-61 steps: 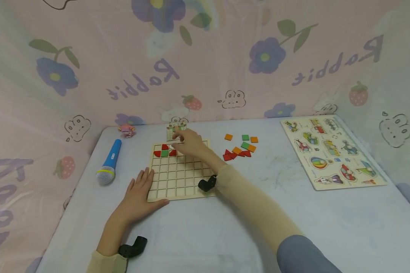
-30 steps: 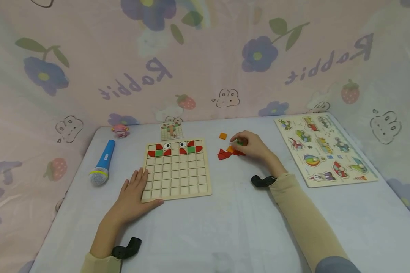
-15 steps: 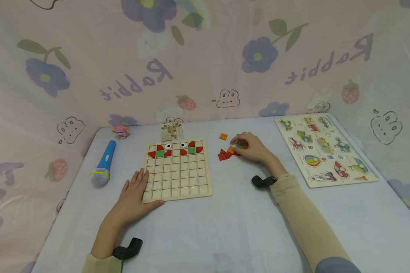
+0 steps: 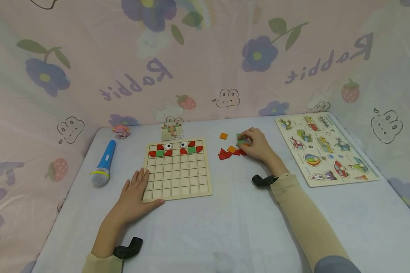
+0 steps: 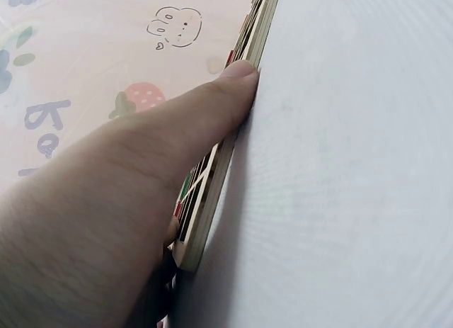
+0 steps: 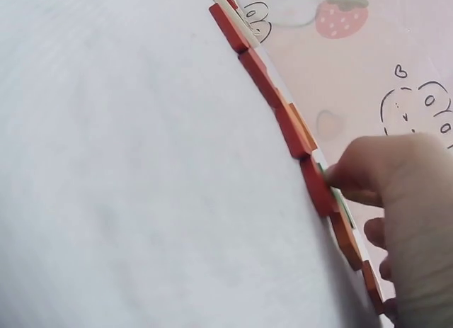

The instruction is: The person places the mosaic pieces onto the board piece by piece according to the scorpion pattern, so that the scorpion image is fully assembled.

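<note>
A wooden grid board [image 4: 176, 178] lies on the table, with red quarter-circle, green square and white eye pieces in its far rows. My left hand [image 4: 131, 201] rests at the board's near left corner, fingers straight along the left side. Its thumb [image 5: 226, 94] lies against the near edge in the left wrist view. Over the loose tiles to the right, my right hand [image 4: 257, 145] has curled fingers and pinches a green square tile [image 4: 241, 143]. In the right wrist view, the thumb tip touches that tile behind a red piece [image 6: 317, 186]; the other fingertips are partly hidden.
Red triangles [image 4: 222, 156] and orange squares [image 4: 223, 135] lie beside the right hand. A pattern card [image 4: 172, 131] sits behind the board. A blue toy microphone [image 4: 103, 163] and pink figurine [image 4: 121, 131] are at left, a picture puzzle [image 4: 324, 148] at right.
My right hand has left the board's far side, where a second set of red, green and eye pieces now shows, and moved right to the loose tiles. The left hand stays at the board.
</note>
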`<state>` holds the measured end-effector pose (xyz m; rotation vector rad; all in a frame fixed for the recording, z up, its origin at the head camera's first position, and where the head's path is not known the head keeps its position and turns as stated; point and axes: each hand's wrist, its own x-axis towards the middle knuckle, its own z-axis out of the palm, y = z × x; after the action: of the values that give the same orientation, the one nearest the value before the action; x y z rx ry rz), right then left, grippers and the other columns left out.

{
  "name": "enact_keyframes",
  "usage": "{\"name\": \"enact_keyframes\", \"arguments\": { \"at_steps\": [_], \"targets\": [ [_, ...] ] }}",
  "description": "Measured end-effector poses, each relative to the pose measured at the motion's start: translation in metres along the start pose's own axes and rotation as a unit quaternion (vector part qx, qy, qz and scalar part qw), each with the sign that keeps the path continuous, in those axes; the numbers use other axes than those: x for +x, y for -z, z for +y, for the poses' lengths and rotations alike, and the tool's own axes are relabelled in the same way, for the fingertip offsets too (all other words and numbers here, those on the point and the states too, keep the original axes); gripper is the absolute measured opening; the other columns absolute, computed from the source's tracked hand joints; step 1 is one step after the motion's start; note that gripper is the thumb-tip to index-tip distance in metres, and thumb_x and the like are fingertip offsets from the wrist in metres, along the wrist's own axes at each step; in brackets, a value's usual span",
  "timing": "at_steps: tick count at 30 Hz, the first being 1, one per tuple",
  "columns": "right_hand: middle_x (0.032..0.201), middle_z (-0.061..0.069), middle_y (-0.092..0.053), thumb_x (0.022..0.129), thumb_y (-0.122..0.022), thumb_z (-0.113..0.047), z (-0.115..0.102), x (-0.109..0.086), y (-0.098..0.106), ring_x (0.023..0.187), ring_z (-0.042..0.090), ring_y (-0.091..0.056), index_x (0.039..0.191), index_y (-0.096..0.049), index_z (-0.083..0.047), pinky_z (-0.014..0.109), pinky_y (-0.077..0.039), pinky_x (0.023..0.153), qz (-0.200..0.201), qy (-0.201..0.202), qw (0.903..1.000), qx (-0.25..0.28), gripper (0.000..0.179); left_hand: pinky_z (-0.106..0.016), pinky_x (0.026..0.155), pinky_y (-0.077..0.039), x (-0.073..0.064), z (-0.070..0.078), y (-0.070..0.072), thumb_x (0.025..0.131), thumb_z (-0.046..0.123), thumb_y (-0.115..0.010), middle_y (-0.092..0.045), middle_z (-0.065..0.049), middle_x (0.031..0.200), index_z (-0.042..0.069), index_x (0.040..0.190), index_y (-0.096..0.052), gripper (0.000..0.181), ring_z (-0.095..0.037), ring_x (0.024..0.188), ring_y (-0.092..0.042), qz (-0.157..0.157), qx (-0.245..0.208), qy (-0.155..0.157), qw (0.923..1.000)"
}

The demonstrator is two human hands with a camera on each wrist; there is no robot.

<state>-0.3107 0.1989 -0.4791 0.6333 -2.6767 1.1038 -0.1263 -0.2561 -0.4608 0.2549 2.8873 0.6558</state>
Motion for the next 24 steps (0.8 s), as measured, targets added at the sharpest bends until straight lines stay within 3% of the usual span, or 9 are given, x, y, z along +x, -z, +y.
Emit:
{"name": "enact_keyframes", "arguments": {
  "at_steps": [11,24],
  "targets": [
    [0.109,0.015,-0.064,0.088,-0.076,-0.026,0.0000,-0.0011,0.0014,0.105,0.035,-0.050,0.102,-0.073,-0.008,0.053,-0.034,0.089,-0.021,-0.045,0.9965,-0.067,0.024,-0.070,0.127,-0.004,-0.0007,0.0005,0.0007,0.089,0.072,-0.070,-0.007,-0.024,0.177,0.001,0.170,-0.012,0.122,-0.046,0.163,-0.003,0.002,0.001,-0.003,1.0000],
    [0.110,0.015,-0.065,0.085,-0.076,-0.023,0.0012,-0.0011,0.0015,0.109,0.035,-0.052,0.105,-0.073,-0.005,0.057,-0.036,0.096,-0.026,-0.053,0.9961,-0.065,0.027,-0.069,0.128,-0.003,-0.0005,0.0008,0.0010,0.089,0.073,-0.070,-0.008,-0.024,0.177,0.001,0.170,-0.012,0.122,-0.045,0.163,-0.003,0.002,-0.002,-0.003,1.0000]
  ]
}}
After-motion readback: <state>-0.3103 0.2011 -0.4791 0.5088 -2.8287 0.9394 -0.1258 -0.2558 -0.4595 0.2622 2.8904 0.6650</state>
